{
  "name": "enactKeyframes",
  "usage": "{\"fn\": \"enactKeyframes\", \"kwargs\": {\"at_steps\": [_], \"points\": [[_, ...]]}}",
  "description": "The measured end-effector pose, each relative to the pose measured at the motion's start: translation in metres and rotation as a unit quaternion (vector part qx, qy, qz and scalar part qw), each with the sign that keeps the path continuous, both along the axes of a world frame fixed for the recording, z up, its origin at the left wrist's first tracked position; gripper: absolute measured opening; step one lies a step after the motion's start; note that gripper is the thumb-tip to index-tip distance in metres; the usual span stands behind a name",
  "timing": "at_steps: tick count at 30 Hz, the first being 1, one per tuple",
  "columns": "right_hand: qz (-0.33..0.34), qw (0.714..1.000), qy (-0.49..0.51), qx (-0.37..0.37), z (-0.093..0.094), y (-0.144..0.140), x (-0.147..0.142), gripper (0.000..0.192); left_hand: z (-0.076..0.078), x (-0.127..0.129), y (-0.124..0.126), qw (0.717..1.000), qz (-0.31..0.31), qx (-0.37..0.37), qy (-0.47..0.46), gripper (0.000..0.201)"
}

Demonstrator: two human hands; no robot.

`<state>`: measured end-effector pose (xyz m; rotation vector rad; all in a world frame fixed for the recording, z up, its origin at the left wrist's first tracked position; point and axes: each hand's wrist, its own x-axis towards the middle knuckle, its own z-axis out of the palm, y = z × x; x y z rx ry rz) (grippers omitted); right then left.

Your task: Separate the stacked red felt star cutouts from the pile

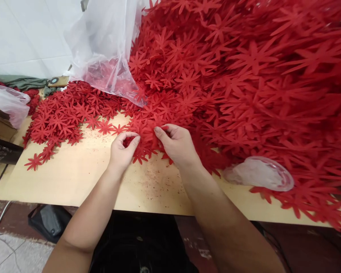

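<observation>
My right hand is closed in a pinch, with a red flower-shaped cutout showing between thumb and forefinger. To its left, my left hand has thumb and forefinger curled together at the tips. Whatever lies in that pinch is too small to make out against the red behind it. Both hands hover at the near edge of a large heap of red flower-shaped cutouts, with long narrow petals. A smaller pile of the same cutouts lies to the left on the pale tabletop.
A clear plastic bag stands behind the hands, against the heap. At the right, a clear plastic tub lies tipped among the petals. A white bag and a black box are at the left. Reddish crumbs dot the table.
</observation>
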<state>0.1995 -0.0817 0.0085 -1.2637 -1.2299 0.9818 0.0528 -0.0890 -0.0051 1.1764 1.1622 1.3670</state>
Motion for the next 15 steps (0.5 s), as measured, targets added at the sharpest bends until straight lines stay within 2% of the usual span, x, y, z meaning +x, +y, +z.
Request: {"fn": "enactKeyframes", "kwargs": {"at_steps": [5,9,12,15], "points": [[0.051,0.997,-0.056,0.008,0.004,-0.008,-0.007,0.054,0.001,0.003,-0.002,0.993,-0.071,-0.029,-0.088,0.032],[0.088,0.995,-0.045,0.011,0.003,-0.009,-0.008,0.061,-0.001,0.000,0.000,0.995,-0.044,-0.047,-0.082,0.036],[0.041,0.997,-0.063,0.023,-0.002,-0.001,0.009,0.058,-0.002,-0.005,0.003,0.995,-0.003,-0.052,-0.081,0.033],[-0.046,0.987,-0.143,0.065,-0.004,0.010,0.035,0.046,0.000,-0.005,0.004,0.996,0.003,-0.059,-0.071,0.027]]}}
